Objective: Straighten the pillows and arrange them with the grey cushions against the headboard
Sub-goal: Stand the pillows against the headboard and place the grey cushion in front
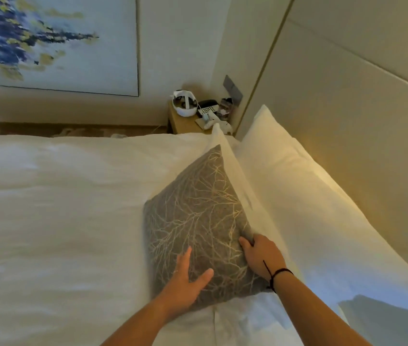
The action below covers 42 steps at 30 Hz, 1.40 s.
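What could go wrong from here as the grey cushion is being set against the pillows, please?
1. The grey cushion stands on edge, leaning on a thin upright white pillow; letting go may tip both over.
2. The left hand only presses flat while the right hand grips the edge, so the cushion may twist.
3. A hard push could slide the pillow toward the cluttered nightstand.

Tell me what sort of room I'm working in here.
Likely a hotel bedroom: a made bed with white duvet, white pillows along a padded beige headboard, a patterned grey cushion, and a small wooden nightstand holding a phone.
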Motion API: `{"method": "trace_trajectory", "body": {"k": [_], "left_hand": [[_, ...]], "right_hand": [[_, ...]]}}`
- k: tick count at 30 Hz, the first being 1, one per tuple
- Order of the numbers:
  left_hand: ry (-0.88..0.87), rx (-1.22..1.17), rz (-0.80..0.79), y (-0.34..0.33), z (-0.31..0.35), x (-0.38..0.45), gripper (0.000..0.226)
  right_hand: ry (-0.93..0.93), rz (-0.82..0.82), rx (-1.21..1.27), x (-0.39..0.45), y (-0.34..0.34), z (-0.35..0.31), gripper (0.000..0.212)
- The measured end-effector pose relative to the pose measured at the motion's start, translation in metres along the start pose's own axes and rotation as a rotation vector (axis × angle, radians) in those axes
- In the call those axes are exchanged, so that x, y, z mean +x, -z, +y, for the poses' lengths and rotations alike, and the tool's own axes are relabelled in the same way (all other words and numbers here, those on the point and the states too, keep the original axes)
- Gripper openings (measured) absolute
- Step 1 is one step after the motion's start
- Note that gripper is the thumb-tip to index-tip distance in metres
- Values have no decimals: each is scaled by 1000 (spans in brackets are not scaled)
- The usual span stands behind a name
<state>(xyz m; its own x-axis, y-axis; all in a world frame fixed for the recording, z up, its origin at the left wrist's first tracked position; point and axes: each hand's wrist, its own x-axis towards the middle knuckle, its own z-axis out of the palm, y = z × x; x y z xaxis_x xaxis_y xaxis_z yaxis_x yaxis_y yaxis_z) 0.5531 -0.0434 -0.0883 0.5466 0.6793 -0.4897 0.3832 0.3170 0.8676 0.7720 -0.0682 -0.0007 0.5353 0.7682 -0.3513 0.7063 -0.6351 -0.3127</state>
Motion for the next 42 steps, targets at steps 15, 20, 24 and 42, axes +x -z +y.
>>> {"method": "trace_trajectory", "body": {"k": [15, 20, 24, 42], "left_hand": [[182, -188, 563, -95, 58, 63, 103], [11, 58, 610, -111, 81, 60, 88], [-127, 431, 644, -125, 107, 67, 89], [-355, 1219, 23, -202, 161, 107, 52]], "right_hand": [[327, -233, 290, 4, -5, 70, 72], [348, -315, 370, 11, 3, 75, 75], [341, -441, 471, 13, 11, 82, 87], [-256, 393, 129, -23, 147, 271, 32]]}}
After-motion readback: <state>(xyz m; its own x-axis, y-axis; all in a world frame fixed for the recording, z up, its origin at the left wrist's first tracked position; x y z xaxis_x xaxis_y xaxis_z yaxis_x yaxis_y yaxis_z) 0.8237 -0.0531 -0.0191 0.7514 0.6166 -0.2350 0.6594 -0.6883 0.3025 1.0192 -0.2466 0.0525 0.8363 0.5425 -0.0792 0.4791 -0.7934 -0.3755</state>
